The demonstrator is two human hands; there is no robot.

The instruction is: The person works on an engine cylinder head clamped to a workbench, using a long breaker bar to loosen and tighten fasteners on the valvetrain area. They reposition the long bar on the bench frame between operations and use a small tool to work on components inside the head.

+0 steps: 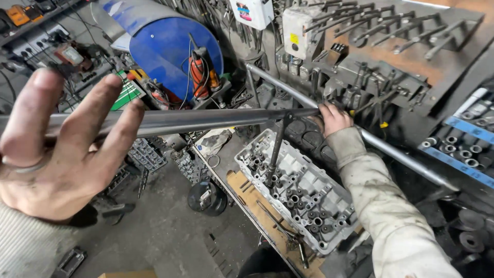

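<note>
lever bar [206, 119] lying 9-to-3 | left hand [62, 149] loosely wrapping its 9 end | right hand [333, 117] gripping the 3 end, pressing over cylinder head [298, 193]

Grey steel bar [206, 121], silver cylinder head [298, 190], blue disc [164, 46], cream sleeve [391, 216]
</note>
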